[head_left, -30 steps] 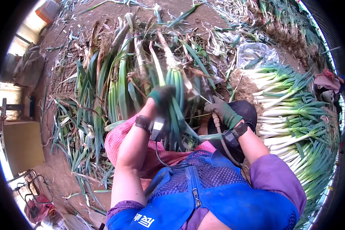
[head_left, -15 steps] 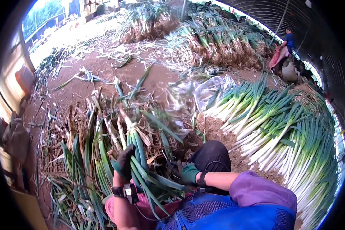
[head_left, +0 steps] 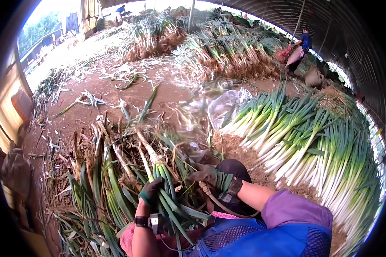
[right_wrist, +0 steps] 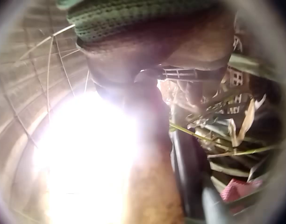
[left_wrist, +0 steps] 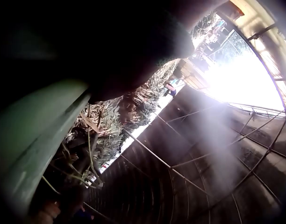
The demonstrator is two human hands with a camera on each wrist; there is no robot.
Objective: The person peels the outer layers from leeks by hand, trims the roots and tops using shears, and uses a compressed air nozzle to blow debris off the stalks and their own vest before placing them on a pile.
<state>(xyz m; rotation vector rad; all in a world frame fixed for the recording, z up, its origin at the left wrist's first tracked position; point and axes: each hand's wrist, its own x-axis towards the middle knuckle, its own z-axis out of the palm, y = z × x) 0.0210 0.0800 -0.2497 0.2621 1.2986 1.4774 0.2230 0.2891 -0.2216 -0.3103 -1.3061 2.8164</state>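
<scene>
In the head view my gloved left hand (head_left: 152, 191) grips a green onion (head_left: 150, 150) round its leaves, with the rooted, husk-covered end pointing away from me. Its broad green leaves (left_wrist: 35, 140) fill the left side of the left wrist view, where the hand is a dark shape. My gloved right hand (head_left: 214, 177) is curled round an air gun, mostly hidden by the glove, with a brown hose (head_left: 218, 203) running back from it. Glare washes out much of the right wrist view below the glove (right_wrist: 152, 51).
Untrimmed green onions (head_left: 111, 188) lie at left over a crate. Cleaned white-stemmed ones (head_left: 296, 150) are fanned out at right. Clear plastic sheeting (head_left: 225, 109) lies ahead, with large onion heaps (head_left: 227, 51) behind. A person (head_left: 300, 49) stands at the far right.
The head view has tipped up, bringing in the heaps and the far person. My left hand still grips the onion; the right hand with the hose has stayed close beside it.
</scene>
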